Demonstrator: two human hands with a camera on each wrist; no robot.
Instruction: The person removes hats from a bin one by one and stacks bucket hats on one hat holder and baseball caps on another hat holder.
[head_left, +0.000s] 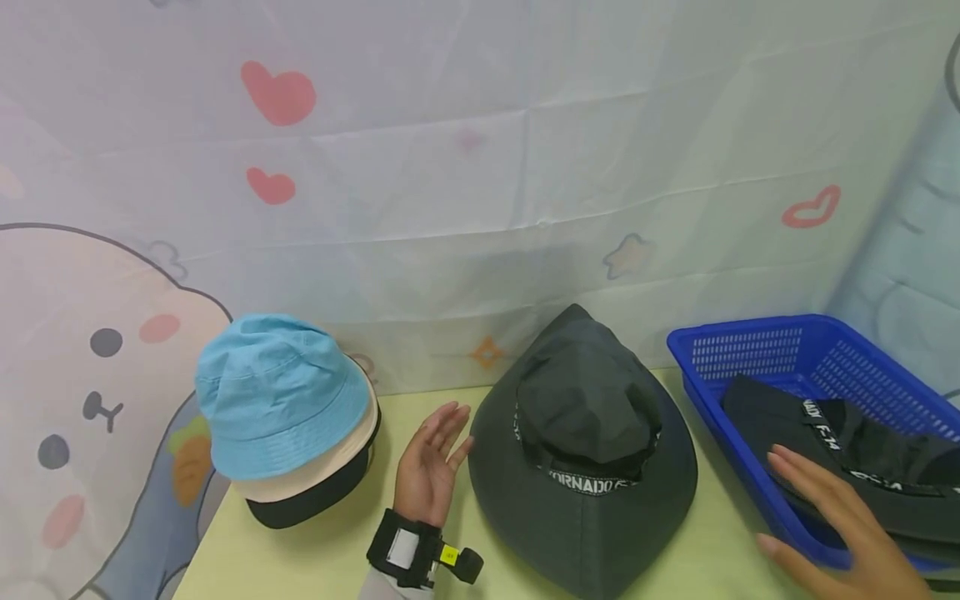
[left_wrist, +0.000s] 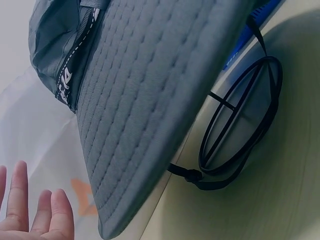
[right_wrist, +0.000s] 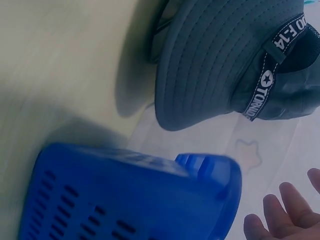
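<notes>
A dark grey wide-brimmed hat (head_left: 583,467) with a black lettered band lies on the pale yellow table (head_left: 300,558), its brim (left_wrist: 135,125) close in the left wrist view and its band (right_wrist: 267,85) plain in the right wrist view. My left hand (head_left: 431,462) is open, palm up, just left of the brim, holding nothing. My right hand (head_left: 832,517) is open with straight fingers over the near rim of the blue basket (head_left: 750,350), above a black hat (head_left: 862,467) lying inside it.
A stack of bucket hats, blue one (head_left: 281,392) on top, stands at the table's left. A black chin cord (left_wrist: 235,145) loops on the table beside the grey hat. A printed cloth backdrop (head_left: 480,167) hangs right behind.
</notes>
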